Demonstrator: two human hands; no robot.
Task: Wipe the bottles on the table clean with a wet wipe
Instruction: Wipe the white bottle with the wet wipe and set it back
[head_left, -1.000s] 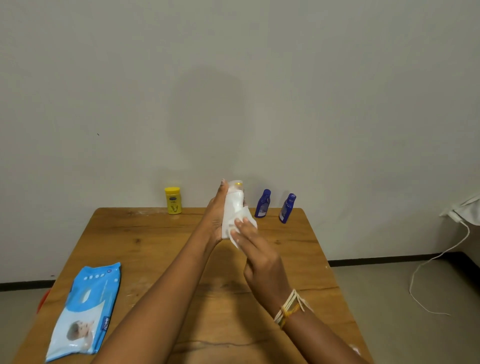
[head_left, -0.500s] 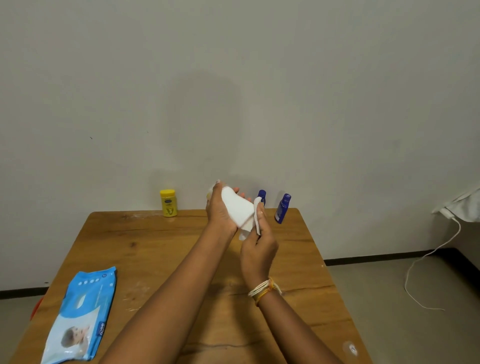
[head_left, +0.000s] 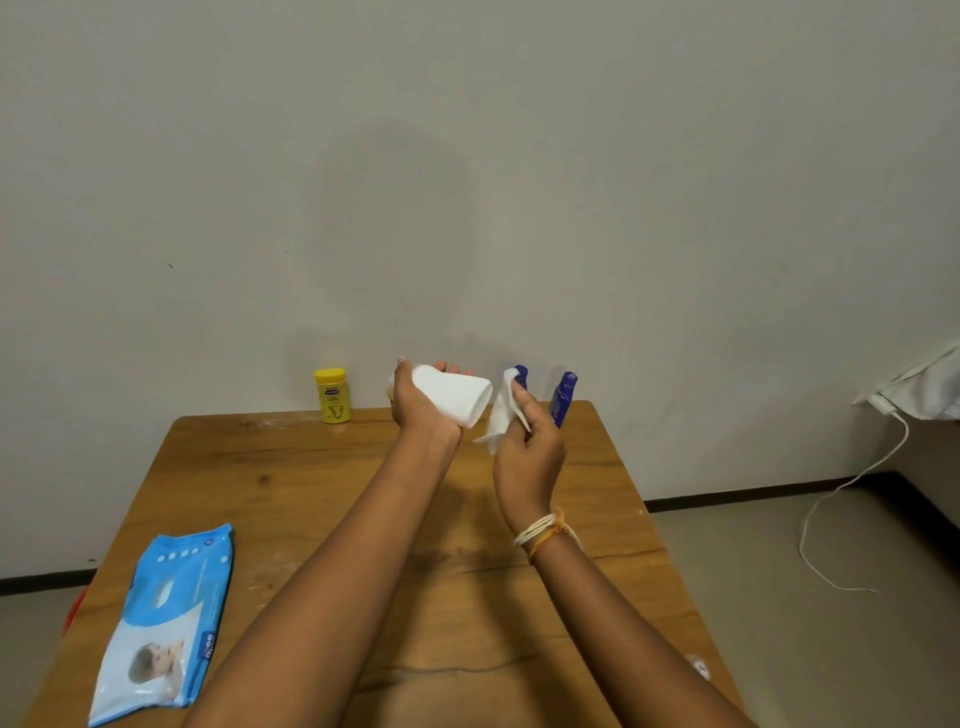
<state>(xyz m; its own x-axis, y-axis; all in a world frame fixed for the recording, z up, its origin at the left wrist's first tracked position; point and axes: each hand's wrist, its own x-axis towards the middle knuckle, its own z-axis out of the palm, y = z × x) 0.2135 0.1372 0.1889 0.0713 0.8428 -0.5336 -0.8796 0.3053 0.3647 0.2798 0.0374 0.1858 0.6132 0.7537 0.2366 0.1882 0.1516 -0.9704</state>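
both hands raised, l (head_left: 421, 402) curled in grip, r (head_left: 527, 441) pinching, forearms outstretched

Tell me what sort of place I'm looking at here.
Probably a plain room in a home: a bare wooden table pushed against a blank off-white wall, a white cable trailing over the grey floor, and a blue wet-wipe pack on the table.

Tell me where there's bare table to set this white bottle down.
The broad middle of the table, between the wet wipes pack and your forearms, is bare. So is the back edge between the yellow bottle and your left hand. The back right corner, by the two blue bottles, is crowded.
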